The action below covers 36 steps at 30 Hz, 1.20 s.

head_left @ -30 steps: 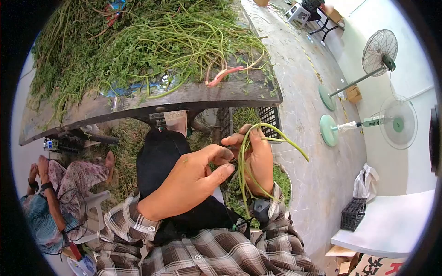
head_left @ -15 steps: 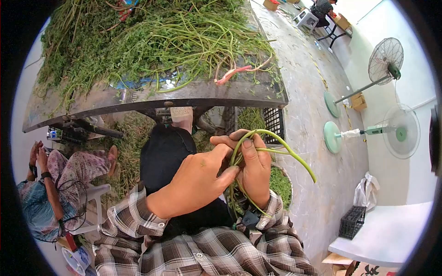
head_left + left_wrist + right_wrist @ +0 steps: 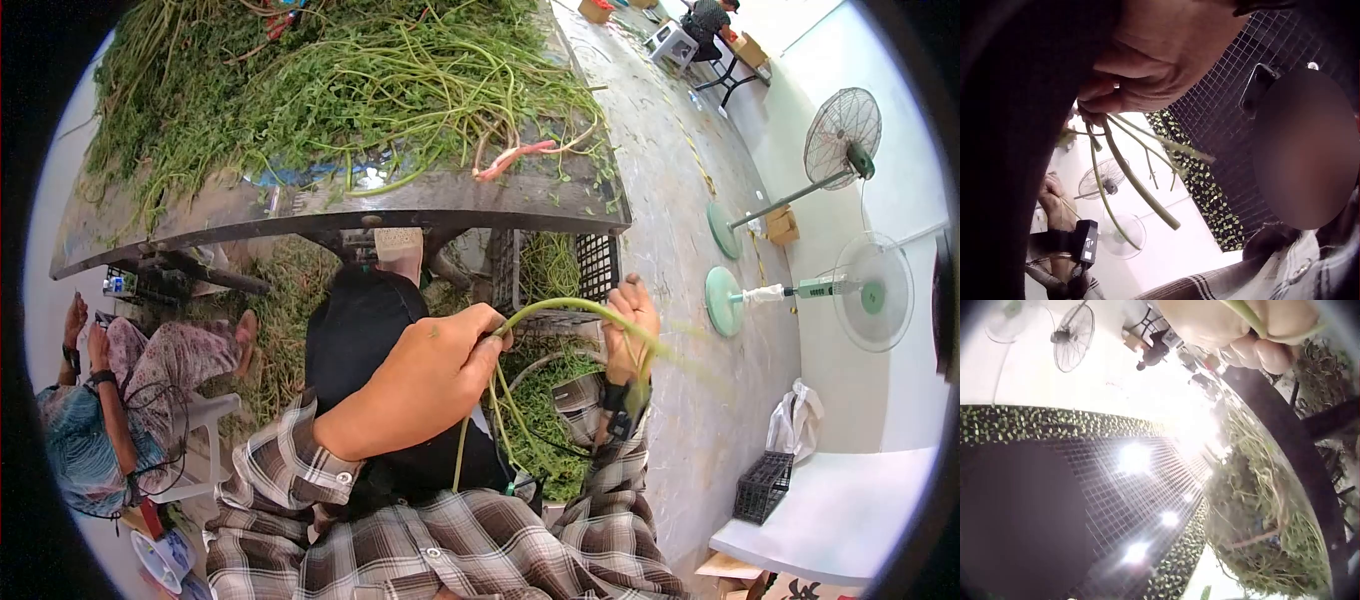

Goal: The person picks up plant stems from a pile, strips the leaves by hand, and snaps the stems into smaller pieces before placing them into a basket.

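My left hand pinches a small bunch of long green stems between thumb and fingers, in front of my lap. One thick stem arches from it across to the right, while thinner ones hang below. In the left wrist view several cut stem ends stick out under the fingers. To the right, my raised right hand holds a piece of green stem, its far end blurred. The right wrist view shows a stem running between its fingers. Below that hand stands a round container of green leaves.
A dark table ahead bears a large heap of leafy stems with a pinkish stalk. Beneath it is a black crate. Fans stand at the right; another person sits at the left.
The hands were close together at the stems. My right hand has moved away to the right and upward, and the left hand keeps its pinch on the bunch.
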Each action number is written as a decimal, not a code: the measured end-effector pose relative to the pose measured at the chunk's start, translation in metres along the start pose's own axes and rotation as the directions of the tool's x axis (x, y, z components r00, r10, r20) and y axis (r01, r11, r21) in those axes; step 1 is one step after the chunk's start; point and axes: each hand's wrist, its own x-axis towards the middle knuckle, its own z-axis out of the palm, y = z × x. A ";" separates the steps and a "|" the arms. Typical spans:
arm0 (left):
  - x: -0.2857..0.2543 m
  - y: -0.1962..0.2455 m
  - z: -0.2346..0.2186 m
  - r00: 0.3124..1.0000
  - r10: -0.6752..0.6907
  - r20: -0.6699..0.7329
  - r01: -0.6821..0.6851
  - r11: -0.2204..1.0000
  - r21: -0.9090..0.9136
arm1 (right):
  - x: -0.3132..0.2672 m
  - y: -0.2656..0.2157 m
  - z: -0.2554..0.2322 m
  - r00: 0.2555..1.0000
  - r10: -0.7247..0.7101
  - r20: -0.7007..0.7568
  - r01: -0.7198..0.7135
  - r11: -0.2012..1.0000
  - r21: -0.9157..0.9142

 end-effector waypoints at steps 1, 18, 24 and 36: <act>0.000 0.002 -0.001 1.000 0.000 0.002 0.000 1.000 0.000 | -0.004 -0.005 -0.002 0.998 -0.065 0.020 0.066 0.997 -0.031; 0.003 0.002 0.005 0.998 -0.027 -0.056 0.018 0.988 -0.155 | -0.077 0.059 0.088 0.776 0.615 0.142 -0.190 0.442 -0.877; 0.004 0.009 -0.001 0.998 -0.057 0.042 0.059 0.996 -0.067 | -0.065 0.058 0.084 0.812 0.299 0.501 0.523 0.008 -0.852; 0.005 0.007 0.005 0.998 -0.068 -0.011 0.064 0.970 -0.234 | -0.045 0.030 0.014 0.993 -0.047 0.106 0.112 0.172 -0.979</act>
